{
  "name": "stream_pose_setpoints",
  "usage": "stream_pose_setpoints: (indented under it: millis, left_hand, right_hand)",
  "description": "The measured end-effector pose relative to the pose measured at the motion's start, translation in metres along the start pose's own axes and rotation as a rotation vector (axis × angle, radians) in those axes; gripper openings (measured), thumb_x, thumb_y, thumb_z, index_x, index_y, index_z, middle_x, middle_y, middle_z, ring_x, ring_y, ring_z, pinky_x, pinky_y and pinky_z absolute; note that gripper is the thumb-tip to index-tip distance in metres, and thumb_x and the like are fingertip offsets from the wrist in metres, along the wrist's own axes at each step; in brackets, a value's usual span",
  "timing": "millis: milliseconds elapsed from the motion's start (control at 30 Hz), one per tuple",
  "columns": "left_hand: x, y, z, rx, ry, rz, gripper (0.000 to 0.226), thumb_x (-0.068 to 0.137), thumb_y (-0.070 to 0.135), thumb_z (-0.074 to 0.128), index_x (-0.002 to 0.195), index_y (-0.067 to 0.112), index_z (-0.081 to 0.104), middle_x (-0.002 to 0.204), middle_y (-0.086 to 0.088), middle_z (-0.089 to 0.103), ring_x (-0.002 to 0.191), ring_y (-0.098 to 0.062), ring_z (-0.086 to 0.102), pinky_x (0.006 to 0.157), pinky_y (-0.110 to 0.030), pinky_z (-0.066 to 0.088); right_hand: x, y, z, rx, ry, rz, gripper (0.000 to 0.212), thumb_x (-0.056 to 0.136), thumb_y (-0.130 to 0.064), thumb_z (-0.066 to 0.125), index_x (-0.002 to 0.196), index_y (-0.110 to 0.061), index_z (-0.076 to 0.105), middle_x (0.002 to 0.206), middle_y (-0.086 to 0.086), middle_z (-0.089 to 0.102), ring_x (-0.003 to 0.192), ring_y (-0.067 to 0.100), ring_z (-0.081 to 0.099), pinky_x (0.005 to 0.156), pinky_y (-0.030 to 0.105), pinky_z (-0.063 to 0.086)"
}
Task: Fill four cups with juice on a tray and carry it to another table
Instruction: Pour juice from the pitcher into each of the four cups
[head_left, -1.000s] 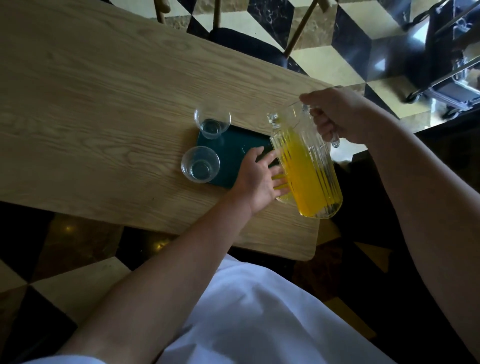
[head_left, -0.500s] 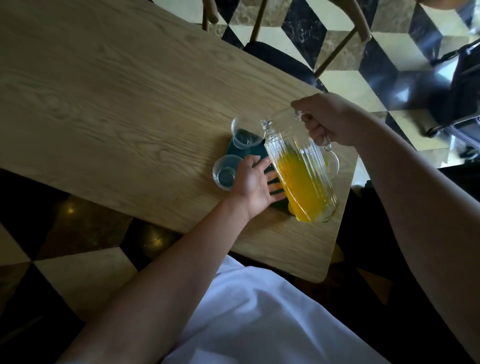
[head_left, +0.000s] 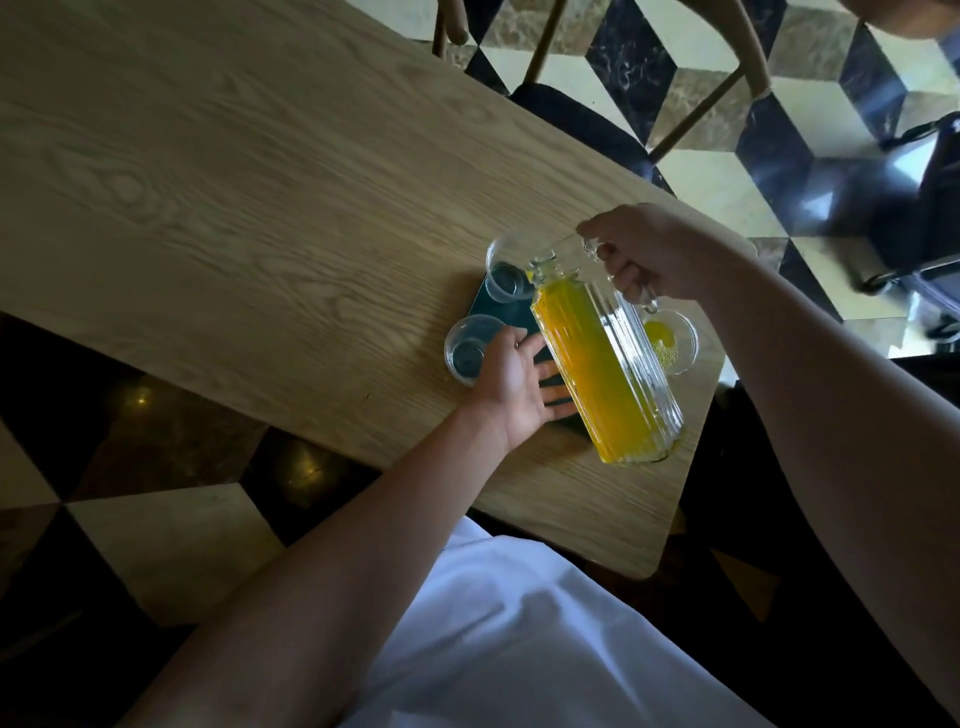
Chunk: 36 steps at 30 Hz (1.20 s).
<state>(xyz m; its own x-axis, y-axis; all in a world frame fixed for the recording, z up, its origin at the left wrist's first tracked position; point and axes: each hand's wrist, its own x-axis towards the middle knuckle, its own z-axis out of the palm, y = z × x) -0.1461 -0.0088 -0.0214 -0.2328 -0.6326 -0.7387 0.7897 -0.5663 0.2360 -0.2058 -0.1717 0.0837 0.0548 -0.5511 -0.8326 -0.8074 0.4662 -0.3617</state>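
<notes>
A ribbed glass pitcher (head_left: 605, 374) about half full of orange juice is tilted, its spout over the far-left clear cup (head_left: 505, 278). My right hand (head_left: 657, 254) grips the pitcher's handle. A dark green tray (head_left: 511, 318) lies near the table's right end, mostly hidden by the pitcher and my left hand (head_left: 511, 384), which rests flat on it with fingers spread. A second empty cup (head_left: 467, 351) stands at the tray's near-left corner, touching my thumb. Behind the pitcher, a cup (head_left: 672, 340) holds some juice. No other cup shows.
The wooden table (head_left: 260, 208) stretches far to the left; its right edge and near corner are close to the tray. A wooden chair (head_left: 582, 119) with a dark seat stands at the far side. Dark equipment (head_left: 930, 208) sits on the checkered floor at right.
The pitcher has tipped further and its spout has moved over the far-left cup. The cup with juice now shows behind it. My left hand stays flat on the tray.
</notes>
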Motion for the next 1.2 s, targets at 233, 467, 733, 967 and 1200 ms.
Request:
stream_pose_setpoints:
  millis: [233, 467, 733, 967, 1200]
  left_hand:
    - [0.004, 0.0, -0.001, -0.009, 0.011, -0.004, 0.059, 0.101, 0.047, 0.02, 0.148, 0.022, 0.046, 0.138, -0.02, 0.057, 0.128, -0.042, 0.051, 0.106, -0.056, 0.041]
    - [0.006, 0.0, -0.006, -0.021, 0.018, -0.023, 0.061, 0.101, 0.049, 0.02, 0.151, 0.022, 0.043, 0.14, -0.021, 0.056, 0.128, -0.043, 0.051, 0.111, -0.059, 0.037]
    - [0.006, 0.001, -0.007, -0.028, 0.016, -0.032, 0.061, 0.102, 0.05, 0.019, 0.152, 0.022, 0.041, 0.141, -0.021, 0.055, 0.129, -0.042, 0.051, 0.109, -0.058, 0.039]
    - [0.007, -0.001, -0.006, -0.038, 0.007, -0.044, 0.061, 0.102, 0.05, 0.02, 0.151, 0.022, 0.043, 0.14, -0.021, 0.056, 0.129, -0.043, 0.051, 0.112, -0.061, 0.035]
    - [0.008, -0.003, -0.006, -0.038, 0.002, -0.061, 0.062, 0.101, 0.05, 0.02, 0.15, 0.019, 0.044, 0.14, -0.023, 0.056, 0.128, -0.045, 0.052, 0.111, -0.06, 0.037]
  right_hand:
    - [0.007, -0.005, 0.003, -0.014, 0.01, 0.045, 0.036, 0.097, -0.036, 0.053, 0.068, -0.019, 0.04, 0.04, -0.007, 0.032, 0.033, 0.007, 0.026, 0.042, 0.014, 0.024]
    - [0.011, -0.009, 0.008, -0.031, 0.004, 0.051, 0.036, 0.097, -0.036, 0.053, 0.067, -0.019, 0.041, 0.04, -0.007, 0.033, 0.035, 0.008, 0.027, 0.044, 0.017, 0.024]
    - [0.01, -0.011, 0.009, -0.027, -0.001, 0.061, 0.035, 0.097, -0.034, 0.053, 0.067, -0.019, 0.04, 0.042, -0.006, 0.032, 0.036, 0.007, 0.026, 0.044, 0.017, 0.023]
    - [0.008, -0.011, 0.009, -0.037, 0.004, 0.072, 0.035, 0.097, -0.033, 0.053, 0.067, -0.019, 0.041, 0.041, -0.006, 0.032, 0.034, 0.008, 0.026, 0.043, 0.016, 0.024]
    - [0.011, -0.011, 0.008, -0.057, 0.01, 0.094, 0.038, 0.097, -0.035, 0.053, 0.065, -0.019, 0.04, 0.039, -0.007, 0.032, 0.031, 0.007, 0.026, 0.041, 0.015, 0.025]
